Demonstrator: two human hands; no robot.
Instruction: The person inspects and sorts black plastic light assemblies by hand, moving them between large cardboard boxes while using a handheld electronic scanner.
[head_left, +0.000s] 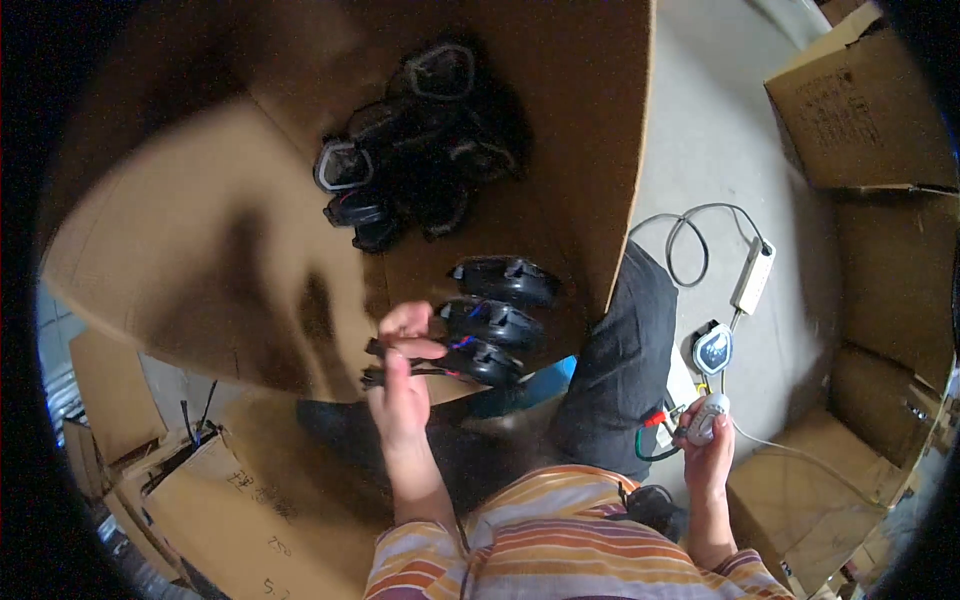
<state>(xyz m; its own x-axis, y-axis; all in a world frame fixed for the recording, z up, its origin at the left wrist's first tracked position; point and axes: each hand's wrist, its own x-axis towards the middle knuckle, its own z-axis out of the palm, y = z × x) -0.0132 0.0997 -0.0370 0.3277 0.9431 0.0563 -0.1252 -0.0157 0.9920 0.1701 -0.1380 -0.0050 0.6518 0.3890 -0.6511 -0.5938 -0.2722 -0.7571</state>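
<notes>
1. Head view: grips dark leads point(434, 372) in left hand point(402, 405), fingers bent partway, with connector ends point(373, 379) out to the left.
2. Shows three round black units point(487, 363) in a row, just right of that hand, at the near part of the big carton point(580, 120); cannot tell whether hanging or resting.
3. Holds a pale remote point(707, 420) in right hand point(708, 458), wrapped closely.
4. Beyond remote: white-rimmed unit point(713, 348), then power strip point(755, 275).
5. Deep in carton: dark unit pile point(420, 160).
</notes>
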